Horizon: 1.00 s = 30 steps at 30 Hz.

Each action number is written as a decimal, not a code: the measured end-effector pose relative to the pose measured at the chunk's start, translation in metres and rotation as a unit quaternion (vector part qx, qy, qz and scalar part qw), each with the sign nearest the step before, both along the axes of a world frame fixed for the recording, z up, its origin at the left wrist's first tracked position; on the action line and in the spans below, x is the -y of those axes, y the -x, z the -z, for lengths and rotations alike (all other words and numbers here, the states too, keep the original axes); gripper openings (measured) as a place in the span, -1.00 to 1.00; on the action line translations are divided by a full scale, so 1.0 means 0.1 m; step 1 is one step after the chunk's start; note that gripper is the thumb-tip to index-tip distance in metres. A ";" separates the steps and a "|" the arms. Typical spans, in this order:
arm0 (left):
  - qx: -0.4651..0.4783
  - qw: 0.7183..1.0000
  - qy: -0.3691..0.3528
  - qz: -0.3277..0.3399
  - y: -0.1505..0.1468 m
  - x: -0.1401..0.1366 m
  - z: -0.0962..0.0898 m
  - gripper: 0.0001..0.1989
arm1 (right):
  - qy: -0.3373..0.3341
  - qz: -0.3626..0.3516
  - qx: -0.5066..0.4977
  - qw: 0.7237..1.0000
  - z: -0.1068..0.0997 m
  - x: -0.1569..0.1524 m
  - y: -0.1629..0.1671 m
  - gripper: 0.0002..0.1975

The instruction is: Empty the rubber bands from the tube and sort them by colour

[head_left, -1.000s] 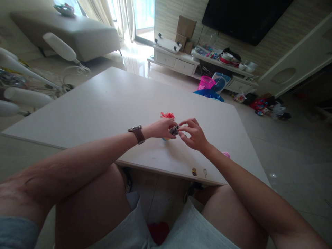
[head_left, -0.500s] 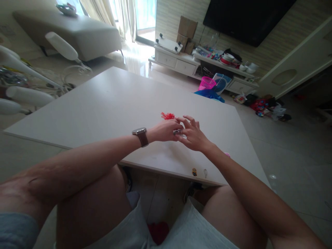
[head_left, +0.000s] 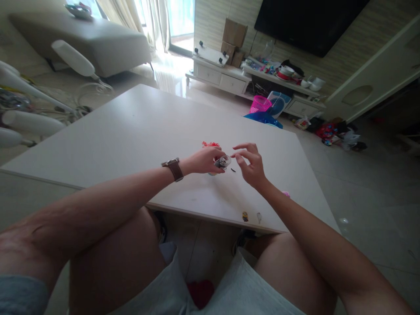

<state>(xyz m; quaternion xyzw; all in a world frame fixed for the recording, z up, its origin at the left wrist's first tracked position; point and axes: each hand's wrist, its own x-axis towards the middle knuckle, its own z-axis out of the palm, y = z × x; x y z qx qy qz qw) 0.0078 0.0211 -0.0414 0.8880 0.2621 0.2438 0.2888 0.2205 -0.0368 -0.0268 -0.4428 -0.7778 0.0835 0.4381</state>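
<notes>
My left hand [head_left: 206, 160], with a brown-strapped watch on the wrist, is closed around a small clear container [head_left: 223, 162] with dark bits inside. Its mouth faces toward my right hand [head_left: 251, 166], which is just to the right with fingers bent and apart, apparently holding nothing. Between the hands, a thin dark piece [head_left: 232, 169] shows against the white tabletop; whether it lies there or is in the air I cannot tell. Red looped strands [head_left: 210, 144] lie just beyond my left hand. Something pale, partly hidden, shows below my left hand.
Near the front edge of the white table [head_left: 157, 127] lie a small yellow minion figure [head_left: 245, 216] and a small whitish item [head_left: 259, 217]. A pink thing [head_left: 286, 194] is partly behind my right forearm. Past the far edge stands a pink basket [head_left: 260, 104].
My right hand has drawn away to the right from my left hand. The container in my left hand has turned so its clear end shows, and the dark piece is now visible.
</notes>
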 end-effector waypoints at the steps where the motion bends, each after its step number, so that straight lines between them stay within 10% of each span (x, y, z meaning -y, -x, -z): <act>1: 0.003 1.000 -0.002 -0.010 0.01 -0.01 0.00 -0.78 | 0.017 0.019 -0.011 1.000 0.04 -0.04 -0.03 -0.77; 9: 0.025 0.988 -0.008 -0.150 0.10 -0.13 0.01 -0.78 | 0.261 0.092 0.202 0.940 0.71 -0.32 -0.49 -0.95; 30: 0.045 0.989 -0.003 -0.143 0.03 -0.10 -0.07 -0.74 | 0.164 0.063 0.170 0.970 0.87 -0.50 -0.13 -0.91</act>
